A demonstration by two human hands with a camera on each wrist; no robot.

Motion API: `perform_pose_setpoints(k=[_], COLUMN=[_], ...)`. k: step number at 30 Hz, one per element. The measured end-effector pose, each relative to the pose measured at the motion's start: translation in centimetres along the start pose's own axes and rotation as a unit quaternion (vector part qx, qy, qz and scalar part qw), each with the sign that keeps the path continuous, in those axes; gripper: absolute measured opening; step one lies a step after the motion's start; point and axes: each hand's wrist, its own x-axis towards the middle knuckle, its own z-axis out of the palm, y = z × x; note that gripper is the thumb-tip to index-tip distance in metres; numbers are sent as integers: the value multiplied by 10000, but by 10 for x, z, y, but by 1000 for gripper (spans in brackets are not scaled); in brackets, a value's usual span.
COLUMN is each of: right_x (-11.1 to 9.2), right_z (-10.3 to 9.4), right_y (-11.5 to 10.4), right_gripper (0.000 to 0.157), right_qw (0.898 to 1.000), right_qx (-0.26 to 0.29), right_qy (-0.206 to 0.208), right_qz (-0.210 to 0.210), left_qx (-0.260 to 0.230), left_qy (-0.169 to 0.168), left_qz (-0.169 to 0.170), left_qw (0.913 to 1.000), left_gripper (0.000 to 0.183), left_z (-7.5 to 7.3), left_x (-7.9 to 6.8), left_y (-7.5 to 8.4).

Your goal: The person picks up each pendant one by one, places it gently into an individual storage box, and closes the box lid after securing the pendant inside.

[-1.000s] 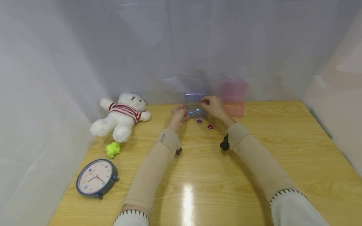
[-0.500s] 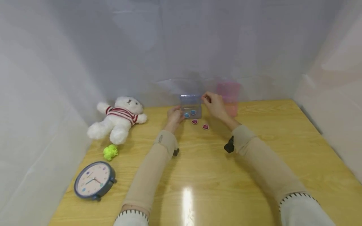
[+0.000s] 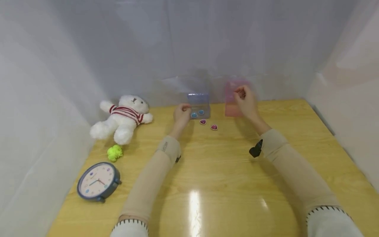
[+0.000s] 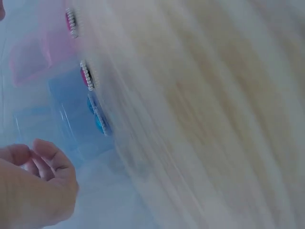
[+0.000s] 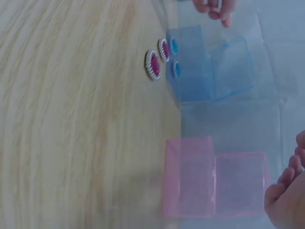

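My left hand (image 3: 181,113) is beside the blue box (image 5: 195,86), its fingers loosely curled around nothing. My right hand (image 3: 247,100) is by the raised lid of the pink box (image 5: 195,176), fingers bent with a narrow gap; I see nothing held, and cannot tell whether it touches the lid. Both lids tip back, which leaves the boxes' insides reachable. Two blue gems (image 3: 201,112) lie in the blue box; two magenta gems (image 3: 214,127) lie in front on the table (image 3: 225,177), perhaps for easy picking.
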Motion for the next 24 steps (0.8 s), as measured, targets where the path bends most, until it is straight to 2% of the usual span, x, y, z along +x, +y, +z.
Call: perform_pose_setpoints(k=[2, 4, 5, 6, 9, 10, 12, 13, 16, 19, 21, 24], right_x=[-1, -3, -4, -6, -10, -11, -13, -13, -14, -14, -15, -15], right_z=[-5, -9, -11, -13, -18, -19, -20, -21, -21, -19, -17, -14], right_y=[10, 19, 23, 26, 36, 39, 43, 46, 50, 53, 53, 55], right_gripper=[23, 28, 29, 31, 38, 40, 43, 45, 46, 45, 44, 44], right_qw=[9990, 9962, 9943, 9926, 9898, 9890, 9871, 9862, 9831, 9811, 9793, 9761], right_qx=[-331, -621, -733, -786, -604, -537, -370, -267, -56, 101, 150, 183], right_qy=[115, 159, 149, 130, -47, -126, -347, -453, -730, -840, -871, -929], right_qz=[281, 594, 756, 912, 1289, 1375, 1519, 1569, 1678, 1741, 1820, 1954], left_qx=[705, 1368, 1699, 2104, 3451, 3789, 4405, 4604, 4960, 5174, 5318, 5464], left_qy=[-373, -895, -1211, -1478, -2006, -2082, -2007, -1946, -1825, -1819, -1822, -1802], left_qz=[416, 666, 717, 791, 1107, 1232, 1581, 1694, 1860, 1927, 2040, 2204], left_qw=[9959, 9843, 9754, 9631, 9102, 8933, 8606, 8494, 8283, 8137, 8015, 7877], left_gripper=[26, 28, 30, 32, 34, 34, 33, 32, 35, 41, 42, 39], left_z=[2, 6, 8, 9, 16, 18, 22, 23, 25, 25, 26, 27], left_x=[-3, -7, -9, -11, -17, -19, -21, -21, -23, -25, -25, -25], left_y=[2, 3, 3, 3, 1, 0, -2, -4, -5, -5, -6, -9])
